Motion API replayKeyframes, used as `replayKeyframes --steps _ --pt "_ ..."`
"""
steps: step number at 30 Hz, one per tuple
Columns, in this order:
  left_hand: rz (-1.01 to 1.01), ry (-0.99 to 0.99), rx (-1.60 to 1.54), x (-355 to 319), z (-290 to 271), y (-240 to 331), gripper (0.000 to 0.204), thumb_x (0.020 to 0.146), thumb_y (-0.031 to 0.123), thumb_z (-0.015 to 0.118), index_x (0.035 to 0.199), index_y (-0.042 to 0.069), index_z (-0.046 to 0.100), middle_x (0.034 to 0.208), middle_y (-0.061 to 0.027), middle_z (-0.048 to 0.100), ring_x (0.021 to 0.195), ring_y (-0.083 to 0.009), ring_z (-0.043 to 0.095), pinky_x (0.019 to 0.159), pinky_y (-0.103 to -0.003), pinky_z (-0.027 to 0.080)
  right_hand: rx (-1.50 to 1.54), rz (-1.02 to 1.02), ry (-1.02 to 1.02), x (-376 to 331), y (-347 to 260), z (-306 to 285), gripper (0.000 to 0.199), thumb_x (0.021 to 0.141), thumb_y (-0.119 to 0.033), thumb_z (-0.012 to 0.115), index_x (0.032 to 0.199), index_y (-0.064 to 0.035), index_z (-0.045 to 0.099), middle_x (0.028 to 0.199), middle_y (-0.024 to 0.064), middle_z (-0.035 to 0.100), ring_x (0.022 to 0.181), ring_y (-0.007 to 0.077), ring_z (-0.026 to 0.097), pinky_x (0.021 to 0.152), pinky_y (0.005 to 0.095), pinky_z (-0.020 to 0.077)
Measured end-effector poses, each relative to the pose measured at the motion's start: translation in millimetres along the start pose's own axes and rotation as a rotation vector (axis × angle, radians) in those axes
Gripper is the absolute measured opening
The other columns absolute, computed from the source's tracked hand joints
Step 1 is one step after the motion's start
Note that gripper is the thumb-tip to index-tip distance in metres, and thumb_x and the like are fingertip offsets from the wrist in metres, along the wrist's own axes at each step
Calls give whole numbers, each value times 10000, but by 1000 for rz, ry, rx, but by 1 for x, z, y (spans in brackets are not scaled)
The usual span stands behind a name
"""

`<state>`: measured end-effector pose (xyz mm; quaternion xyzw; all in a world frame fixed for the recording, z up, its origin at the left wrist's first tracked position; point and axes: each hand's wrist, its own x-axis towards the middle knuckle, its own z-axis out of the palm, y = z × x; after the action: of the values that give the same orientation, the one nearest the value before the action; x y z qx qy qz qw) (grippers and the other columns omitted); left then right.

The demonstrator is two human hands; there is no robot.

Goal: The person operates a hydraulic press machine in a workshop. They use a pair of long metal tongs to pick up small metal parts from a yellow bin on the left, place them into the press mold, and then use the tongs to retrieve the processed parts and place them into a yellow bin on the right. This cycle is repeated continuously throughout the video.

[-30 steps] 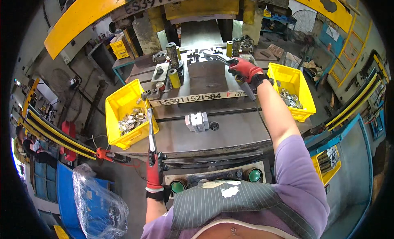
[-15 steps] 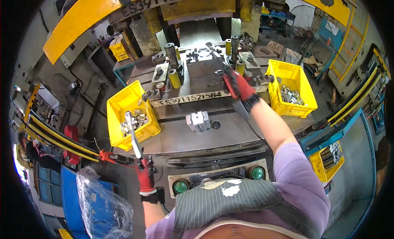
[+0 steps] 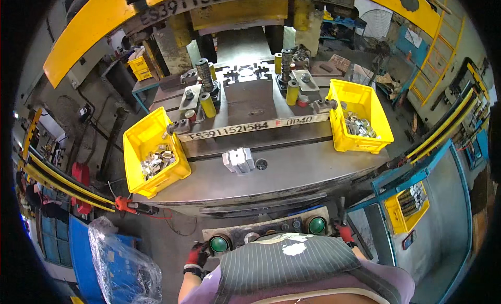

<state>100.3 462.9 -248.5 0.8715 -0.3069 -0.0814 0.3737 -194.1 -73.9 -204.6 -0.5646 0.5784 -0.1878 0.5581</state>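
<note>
My left hand (image 3: 197, 256), in a red and black glove, is beside the left green push button (image 3: 219, 244) on the control panel (image 3: 271, 226). How its fingers lie is too small and dark to tell. My right hand (image 3: 345, 233), in a red glove, is just right of the right green push button (image 3: 317, 225). A dark rod-shaped tool (image 3: 342, 210) rises from its grip; the lower end is hidden. Beyond, silvery cut-out parts (image 3: 245, 72) lie on the press die (image 3: 250, 103). A small stack of metal blocks (image 3: 238, 161) stands on the press bed's front.
Yellow bins with metal pieces stand at the bed's left (image 3: 156, 185) and right (image 3: 365, 144). Guide posts (image 3: 204, 74) rise from the die under the yellow press frame (image 3: 94, 32). Another yellow bin (image 3: 399, 220) sits lower right by a blue-framed table (image 3: 467, 199). Plastic wrap (image 3: 122, 257) hangs at lower left.
My right hand has drawn back from the die to the panel's right end. My left hand has dropped to the left button, and its long metal tool is out of sight. The view has shifted slightly.
</note>
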Motion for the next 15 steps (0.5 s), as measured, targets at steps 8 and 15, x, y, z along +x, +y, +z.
replayKeyframes --steps 8,15 --pt "-594 -175 -141 41 23 -6 191 716 185 614 618 26 578 658 -144 594 673 -296 562 609 -401 425 -108 40 -222 53 62 44 614 611 -137 703 1141 -9 423 1058 161 559 992 291 532 853 372 407" --pt "-83 -169 246 24 38 -33 237 656 186 694 550 19 564 538 -96 551 484 -212 538 428 -343 409 -358 -141 -158 92 113 34 584 621 -116 684 1129 -5 420 1031 161 558 924 292 545 799 361 420"
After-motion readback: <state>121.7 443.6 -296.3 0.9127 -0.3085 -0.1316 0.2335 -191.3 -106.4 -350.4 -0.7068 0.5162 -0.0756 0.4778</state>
